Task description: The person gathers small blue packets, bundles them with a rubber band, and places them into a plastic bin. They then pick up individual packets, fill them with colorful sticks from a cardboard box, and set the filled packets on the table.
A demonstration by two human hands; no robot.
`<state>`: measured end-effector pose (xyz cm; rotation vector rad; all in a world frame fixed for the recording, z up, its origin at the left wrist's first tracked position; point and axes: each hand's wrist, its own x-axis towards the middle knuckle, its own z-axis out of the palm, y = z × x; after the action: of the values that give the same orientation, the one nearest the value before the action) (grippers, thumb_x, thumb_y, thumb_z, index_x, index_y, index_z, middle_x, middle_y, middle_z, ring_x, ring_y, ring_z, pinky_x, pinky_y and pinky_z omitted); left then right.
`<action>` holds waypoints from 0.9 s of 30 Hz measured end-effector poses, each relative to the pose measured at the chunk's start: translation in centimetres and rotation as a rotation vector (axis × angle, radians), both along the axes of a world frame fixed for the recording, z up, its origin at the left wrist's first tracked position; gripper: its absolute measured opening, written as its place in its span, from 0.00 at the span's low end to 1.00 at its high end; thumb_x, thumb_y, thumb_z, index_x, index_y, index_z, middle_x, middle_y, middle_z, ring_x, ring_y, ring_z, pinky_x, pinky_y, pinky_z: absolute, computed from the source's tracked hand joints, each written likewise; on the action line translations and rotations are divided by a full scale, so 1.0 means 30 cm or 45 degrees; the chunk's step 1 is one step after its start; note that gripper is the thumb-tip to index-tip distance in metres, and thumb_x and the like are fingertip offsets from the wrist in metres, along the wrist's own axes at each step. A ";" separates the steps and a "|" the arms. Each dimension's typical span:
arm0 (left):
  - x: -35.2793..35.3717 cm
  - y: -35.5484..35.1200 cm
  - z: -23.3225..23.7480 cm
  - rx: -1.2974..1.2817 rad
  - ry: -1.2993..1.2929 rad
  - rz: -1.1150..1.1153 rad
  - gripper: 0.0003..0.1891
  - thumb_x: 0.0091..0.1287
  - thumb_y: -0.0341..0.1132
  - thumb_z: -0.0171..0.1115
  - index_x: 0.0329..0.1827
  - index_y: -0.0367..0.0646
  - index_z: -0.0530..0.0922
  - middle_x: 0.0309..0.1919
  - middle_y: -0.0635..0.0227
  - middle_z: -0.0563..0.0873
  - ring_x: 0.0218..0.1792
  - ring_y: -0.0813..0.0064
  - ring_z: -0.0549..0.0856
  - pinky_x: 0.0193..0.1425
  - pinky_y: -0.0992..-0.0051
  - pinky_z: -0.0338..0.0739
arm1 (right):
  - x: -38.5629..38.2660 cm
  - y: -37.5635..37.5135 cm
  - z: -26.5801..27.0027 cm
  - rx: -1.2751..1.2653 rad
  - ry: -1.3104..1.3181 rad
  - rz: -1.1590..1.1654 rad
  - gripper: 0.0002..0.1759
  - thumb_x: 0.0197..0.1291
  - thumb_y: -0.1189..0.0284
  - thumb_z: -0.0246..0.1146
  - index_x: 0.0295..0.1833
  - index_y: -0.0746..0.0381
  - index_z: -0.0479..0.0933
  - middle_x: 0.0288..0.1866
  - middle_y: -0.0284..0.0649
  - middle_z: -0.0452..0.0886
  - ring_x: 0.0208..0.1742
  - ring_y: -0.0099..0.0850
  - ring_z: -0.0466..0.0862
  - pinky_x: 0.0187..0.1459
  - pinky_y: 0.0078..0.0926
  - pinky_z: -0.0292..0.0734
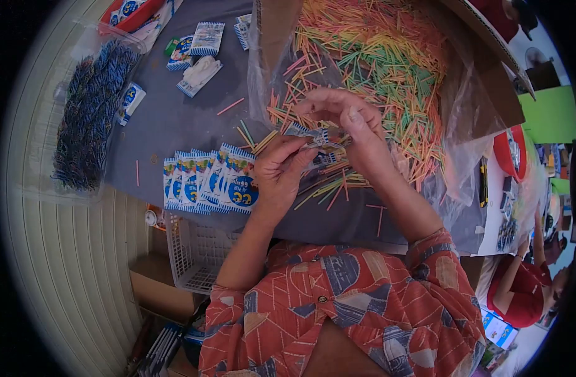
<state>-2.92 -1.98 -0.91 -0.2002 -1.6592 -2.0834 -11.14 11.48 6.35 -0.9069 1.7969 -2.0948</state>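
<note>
My left hand is closed in a pinch on a small clear and blue-white plastic packet. Just right of the packet, my right hand has its fingers loosely curved and apart, the thumb raised; I make out nothing in its grasp. Yellow sticks poke out beside the left hand. Beneath both hands lie more loose coloured sticks. An overlapping row of blue-white printed packets rests left of my left wrist.
A plastic-lined cardboard box holds a heap of neon sticks. At left stands a clear tray of dark blue twisted strands. Several packets lie at the back. A white basket sits below the table. Another person is at right.
</note>
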 end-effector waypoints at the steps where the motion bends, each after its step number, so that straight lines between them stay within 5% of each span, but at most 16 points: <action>1: 0.006 0.007 -0.002 0.003 0.003 -0.003 0.12 0.66 0.19 0.66 0.52 0.33 0.84 0.43 0.65 0.84 0.42 0.79 0.84 0.47 0.81 0.79 | 0.000 0.001 0.005 -0.077 -0.016 -0.018 0.33 0.74 0.46 0.49 0.56 0.67 0.80 0.53 0.47 0.85 0.51 0.33 0.83 0.58 0.37 0.76; 4: 0.024 0.024 0.007 0.204 -0.108 -0.040 0.15 0.65 0.20 0.67 0.55 0.33 0.82 0.46 0.65 0.84 0.45 0.78 0.84 0.50 0.80 0.79 | 0.027 0.001 0.019 -0.112 -0.037 -0.035 0.30 0.76 0.50 0.50 0.57 0.68 0.79 0.50 0.48 0.85 0.49 0.31 0.83 0.54 0.34 0.78; 7: 0.055 0.032 0.029 0.017 -0.044 -0.091 0.17 0.61 0.22 0.71 0.55 0.34 0.82 0.47 0.64 0.84 0.46 0.74 0.84 0.52 0.77 0.79 | 0.046 -0.017 -0.022 -0.173 0.011 0.004 0.26 0.77 0.56 0.50 0.55 0.70 0.79 0.44 0.47 0.85 0.47 0.30 0.83 0.50 0.31 0.78; 10: 0.126 0.021 0.042 -0.284 -0.101 0.006 0.22 0.53 0.24 0.76 0.53 0.36 0.81 0.46 0.59 0.84 0.44 0.65 0.86 0.50 0.71 0.79 | 0.103 -0.024 -0.021 -0.205 -0.124 0.037 0.22 0.78 0.61 0.50 0.53 0.70 0.79 0.39 0.45 0.84 0.43 0.30 0.83 0.48 0.30 0.78; 16: 0.279 -0.164 0.074 -1.085 -0.210 0.472 0.18 0.55 0.25 0.72 0.51 0.39 0.82 0.44 0.57 0.83 0.39 0.54 0.82 0.45 0.59 0.74 | 0.085 0.003 0.001 -0.166 -0.013 -0.029 0.14 0.76 0.70 0.55 0.48 0.71 0.81 0.36 0.38 0.85 0.41 0.22 0.81 0.52 0.28 0.76; 18: 0.295 -0.224 0.055 -1.680 -0.518 0.647 0.22 0.56 0.30 0.71 0.56 0.40 0.81 0.42 0.57 0.81 0.43 0.54 0.80 0.49 0.58 0.73 | 0.001 0.019 -0.026 0.249 0.048 0.041 0.14 0.75 0.69 0.57 0.46 0.69 0.82 0.36 0.36 0.85 0.41 0.21 0.81 0.49 0.26 0.77; 20: 0.295 -0.255 0.054 -1.553 -0.551 0.657 0.25 0.57 0.31 0.71 0.60 0.41 0.79 0.43 0.57 0.80 0.45 0.54 0.78 0.50 0.58 0.72 | -0.122 0.019 -0.025 0.382 0.169 -0.028 0.10 0.70 0.70 0.61 0.43 0.66 0.84 0.35 0.36 0.85 0.40 0.26 0.82 0.45 0.31 0.78; 22: 0.292 -0.257 0.050 -1.411 -0.591 0.655 0.28 0.57 0.32 0.71 0.63 0.42 0.78 0.44 0.57 0.79 0.47 0.54 0.77 0.52 0.59 0.71 | -0.289 0.020 -0.057 0.599 0.896 -0.338 0.06 0.62 0.73 0.65 0.41 0.62 0.85 0.32 0.38 0.84 0.37 0.34 0.83 0.44 0.34 0.77; 25: 0.296 -0.237 0.061 -1.451 -0.572 0.716 0.32 0.58 0.33 0.72 0.68 0.45 0.74 0.46 0.56 0.78 0.47 0.54 0.77 0.53 0.58 0.69 | -0.547 0.027 -0.081 0.816 1.027 -0.500 0.06 0.57 0.70 0.66 0.37 0.59 0.85 0.36 0.40 0.84 0.46 0.42 0.81 0.48 0.48 0.75; 27: 0.298 -0.209 0.096 -1.669 -0.548 0.839 0.31 0.58 0.33 0.72 0.67 0.45 0.75 0.47 0.56 0.78 0.48 0.54 0.76 0.52 0.58 0.69 | -0.633 0.016 -0.033 1.621 1.178 -0.794 0.13 0.58 0.63 0.68 0.48 0.54 0.86 0.52 0.41 0.84 0.62 0.38 0.76 0.57 0.51 0.71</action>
<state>6.03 -8.26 1.96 0.3760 -2.6176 -0.3663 -30.14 11.96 5.37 -0.9470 3.4049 -0.1240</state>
